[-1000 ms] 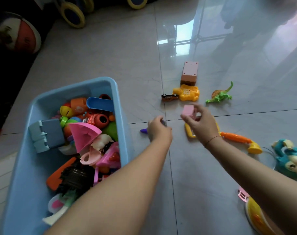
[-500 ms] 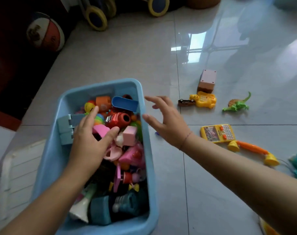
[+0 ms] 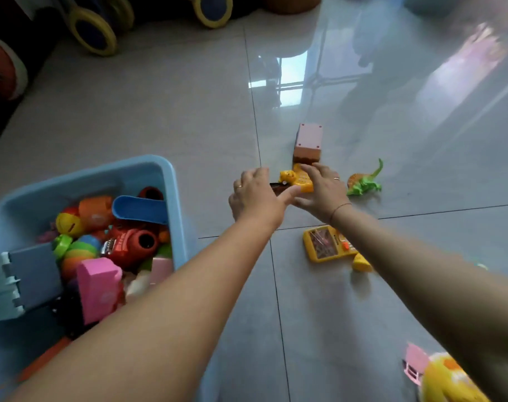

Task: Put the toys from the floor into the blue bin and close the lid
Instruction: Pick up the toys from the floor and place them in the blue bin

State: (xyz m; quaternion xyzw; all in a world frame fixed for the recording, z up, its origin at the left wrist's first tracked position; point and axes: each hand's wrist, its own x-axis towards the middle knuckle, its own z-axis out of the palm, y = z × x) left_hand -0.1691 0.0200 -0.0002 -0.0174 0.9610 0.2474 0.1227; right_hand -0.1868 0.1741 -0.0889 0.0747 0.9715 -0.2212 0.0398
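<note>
1. Glossy grey tile floor (image 3: 160, 111), blue bin (image 3: 171, 195) at left, stuffed with toys (image 3: 125, 242).
2. Right hand (image 3: 323, 191) lays fairly straight fingers on yellow toy (image 3: 300, 179).
3. Left hand (image 3: 254, 195) curls over small dark car (image 3: 278, 186); grip unclear.

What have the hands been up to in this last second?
Both hands moved away from the blue bin, forward: the left hand to the small dark car, the right hand onto the yellow toy phone. Pink box, green dinosaur and yellow game stayed put.

Window glare on floor (image 3: 287, 79), blurry edges.
</note>
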